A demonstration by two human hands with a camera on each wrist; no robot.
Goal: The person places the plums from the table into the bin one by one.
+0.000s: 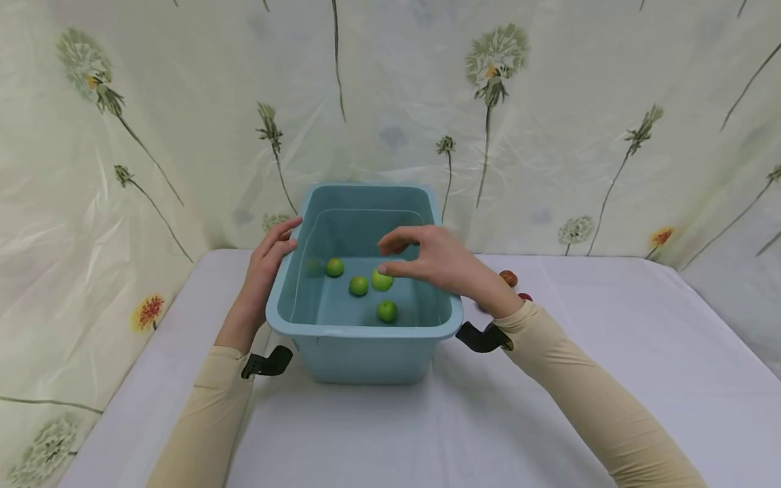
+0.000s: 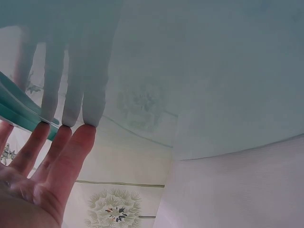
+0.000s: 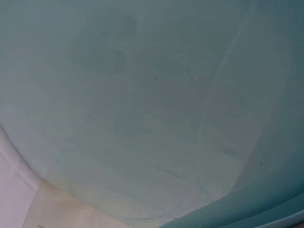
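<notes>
Left of centre, left hand (image 1: 267,263): spread against the tub (image 1: 369,359), likely steadying it.
Centre, right hand (image 1: 441,259): your thumb and fingers apart over green fruits (image 1: 387,312).

On the table (image 1: 671,366), a tub (image 1: 366,331); in it, four fruits (image 1: 387,311). At its left side, touching, the left hand (image 1: 268,261); above its right half, the right hand (image 1: 442,261). To the right on the table, other fruits (image 1: 509,278); behind, a curtain (image 1: 390,81).
</notes>
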